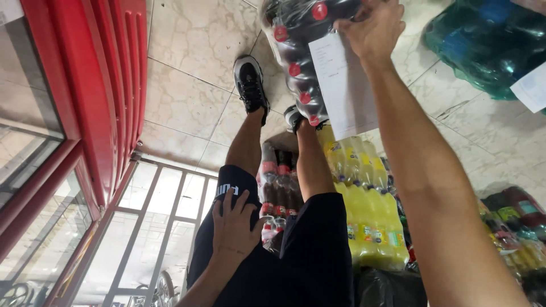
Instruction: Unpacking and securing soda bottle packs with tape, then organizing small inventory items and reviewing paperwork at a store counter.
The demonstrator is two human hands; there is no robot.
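Note:
My right hand [372,25] reaches far forward and grips the top of a shrink-wrapped pack of dark bottles with red caps [298,62], which has a white paper label [344,85] on its side. My left hand [234,224] rests flat on my left thigh, fingers spread over dark shorts [318,250]. Both my legs and black-and-white sneakers [250,85] show below me on the pale tiled floor [187,91].
A red-framed glass-door cooler [85,113] stands at the left. Packs of yellow bottles [367,210], dark red-capped bottles [278,187] and mixed bottles [512,227] lie around my legs. A green-wrapped pack [489,45] sits at upper right. A metal grille [153,227] is at lower left.

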